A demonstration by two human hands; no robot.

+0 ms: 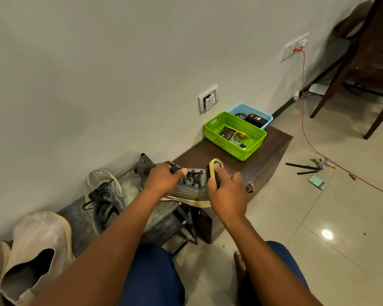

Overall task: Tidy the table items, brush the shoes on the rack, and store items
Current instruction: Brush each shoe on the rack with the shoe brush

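The left hand (164,178) grips the grey shoe (191,184) on the rack (128,208); the right hand (227,191) clasps the brush (215,171) at its toe. A hard stroke could tip the shoe off the near edge.

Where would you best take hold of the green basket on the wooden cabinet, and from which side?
Probably by the green basket rim at its short end wall nearest the wall, where a slot handle shows, coming from above with fingers hooked through it. The opposite short end likely has a matching slot, though it is not visible. The basket sits upright on the cabinet, close against the blue basket, so its far long side is crowded.
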